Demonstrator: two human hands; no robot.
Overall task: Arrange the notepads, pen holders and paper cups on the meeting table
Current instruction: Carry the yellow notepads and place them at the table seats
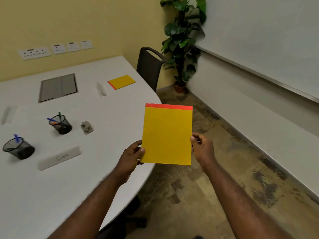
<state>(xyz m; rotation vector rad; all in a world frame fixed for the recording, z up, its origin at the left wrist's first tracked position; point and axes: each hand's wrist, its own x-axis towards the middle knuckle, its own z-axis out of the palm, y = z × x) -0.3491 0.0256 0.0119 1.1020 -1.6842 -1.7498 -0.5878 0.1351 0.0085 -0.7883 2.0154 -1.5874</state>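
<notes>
Both hands hold up a yellow notepad (167, 135) with a red top strip, just past the right edge of the white meeting table (103, 118). My left hand (132, 155) pinches its lower left edge and my right hand (202, 147) grips its right edge. A second yellow notepad (122, 81) lies flat on the table's far right side, in front of a dark chair. Two black mesh pen holders with pens stand on the table, one (60, 124) mid-left and one (18, 148) nearer the left edge. I see no paper cups.
A dark chair (149, 68) stands at the table's far right edge, with a potted plant (183, 44) in the corner behind it. On the table are a grey cable hatch (57, 87), a name plate (59, 158), other name plates and a small grey object (87, 128). A whiteboard lines the right wall.
</notes>
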